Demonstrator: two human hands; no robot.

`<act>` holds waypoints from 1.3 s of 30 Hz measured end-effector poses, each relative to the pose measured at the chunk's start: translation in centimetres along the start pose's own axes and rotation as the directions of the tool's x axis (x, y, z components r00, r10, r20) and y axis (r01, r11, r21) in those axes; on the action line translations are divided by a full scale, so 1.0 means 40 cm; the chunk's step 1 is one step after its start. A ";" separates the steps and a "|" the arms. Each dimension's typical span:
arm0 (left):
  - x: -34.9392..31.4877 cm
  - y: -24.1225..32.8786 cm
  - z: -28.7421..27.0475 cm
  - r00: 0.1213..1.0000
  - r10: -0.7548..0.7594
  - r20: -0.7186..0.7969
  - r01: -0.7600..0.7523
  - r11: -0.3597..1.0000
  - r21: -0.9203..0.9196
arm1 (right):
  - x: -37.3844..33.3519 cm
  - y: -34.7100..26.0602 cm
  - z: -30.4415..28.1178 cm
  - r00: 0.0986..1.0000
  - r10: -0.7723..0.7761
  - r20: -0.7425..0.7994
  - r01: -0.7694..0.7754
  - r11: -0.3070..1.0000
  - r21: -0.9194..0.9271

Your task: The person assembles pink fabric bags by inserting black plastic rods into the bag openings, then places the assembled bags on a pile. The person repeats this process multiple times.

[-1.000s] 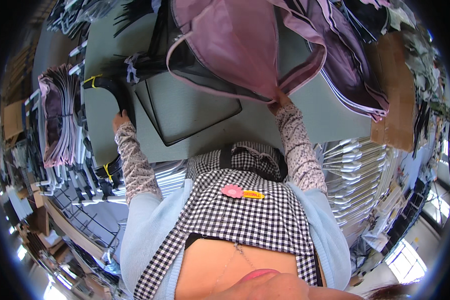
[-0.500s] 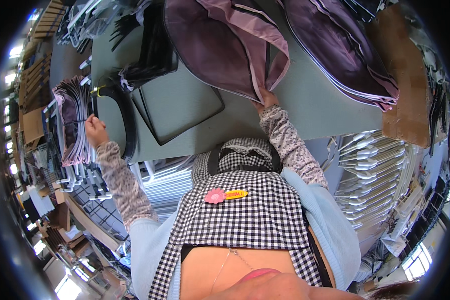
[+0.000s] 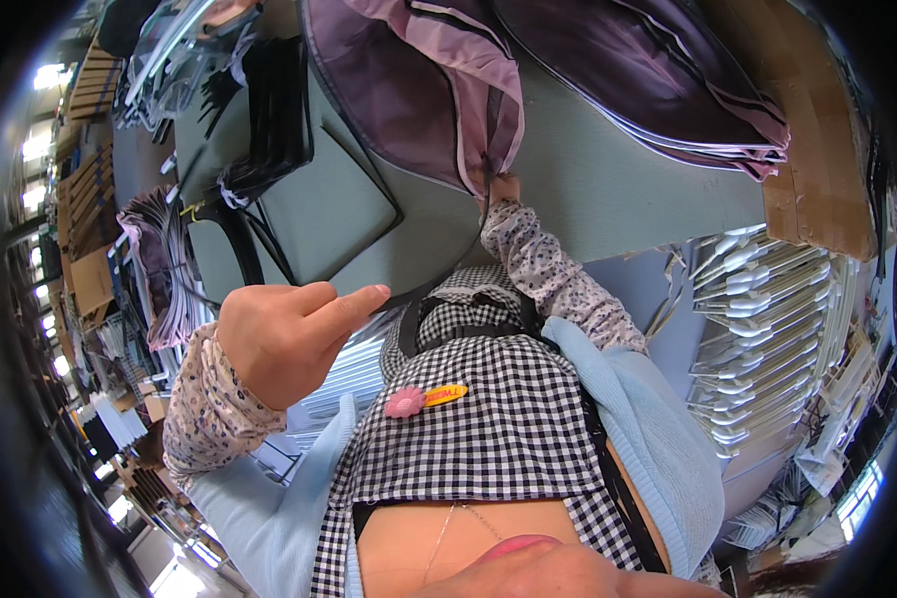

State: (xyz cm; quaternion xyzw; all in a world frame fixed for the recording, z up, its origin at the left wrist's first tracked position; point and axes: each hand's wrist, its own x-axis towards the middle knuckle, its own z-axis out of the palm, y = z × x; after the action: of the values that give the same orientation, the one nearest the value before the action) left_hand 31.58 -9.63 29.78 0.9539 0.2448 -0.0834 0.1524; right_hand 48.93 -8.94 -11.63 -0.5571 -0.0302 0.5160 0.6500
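Note:
My left hand (image 3: 279, 339) is raised close in front of me, fingers curled and index finger stretched to the right. A thin black strip (image 3: 473, 239) curves from the corner of a mauve fabric piece (image 3: 389, 100) down toward its fingertips; the palm side is hidden. My right hand (image 3: 504, 187) is closed on that corner at the table, pinching the fabric, with the strip's upper end beside it. A bundle of bent black strips (image 3: 237, 239) with a yellow tie lies left, near a black rectangular frame outline (image 3: 369, 249).
More mauve pieces lie stacked (image 3: 658, 90) at the right of the grey table (image 3: 608, 189), beside brown cardboard (image 3: 817, 189). Bundled mauve fabric (image 3: 154, 269) hangs at the left. Black straps (image 3: 269, 120) lie on the table. White rods (image 3: 757, 329) fill a rack at the lower right.
My left hand has come away from the left side, toward me and rightward. A black strip now runs from the fabric corner toward it. My right hand stays at the corner.

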 end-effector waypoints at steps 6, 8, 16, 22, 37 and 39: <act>0.030 0.035 -0.047 0.987 0.106 0.122 -0.117 0.989 0.092 | -0.050 -0.080 0.048 0.948 0.312 -0.067 -0.295 0.936 0.192; 0.038 0.046 -0.063 0.986 0.106 0.131 -0.124 0.983 0.135 | -0.037 -0.069 0.049 0.933 0.350 -0.086 -0.320 0.914 0.250; 0.071 0.053 -0.044 0.976 0.100 0.192 -0.148 0.955 0.255 | -0.043 -0.051 0.065 0.925 0.377 -0.050 -0.368 0.920 0.133; 0.082 0.120 -0.047 0.951 0.066 0.301 -0.182 0.910 0.373 | -0.081 -0.121 0.071 0.957 0.274 -0.093 -0.285 0.948 -0.144; 0.208 -0.064 0.178 0.958 -0.273 0.084 0.169 0.779 0.604 | -0.366 -0.280 0.228 0.958 -0.004 0.287 -0.012 0.998 0.056; 0.251 -0.136 0.204 0.935 -0.325 0.140 0.225 0.851 0.474 | -0.403 -0.290 0.229 0.890 -0.188 0.415 0.220 0.975 -0.029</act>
State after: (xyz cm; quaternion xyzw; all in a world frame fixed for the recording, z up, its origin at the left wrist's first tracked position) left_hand 36.90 -3.37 18.42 0.9030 0.3356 -0.2613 -0.0609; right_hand 43.18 -12.16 9.25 -0.4544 -0.2433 0.5486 0.6583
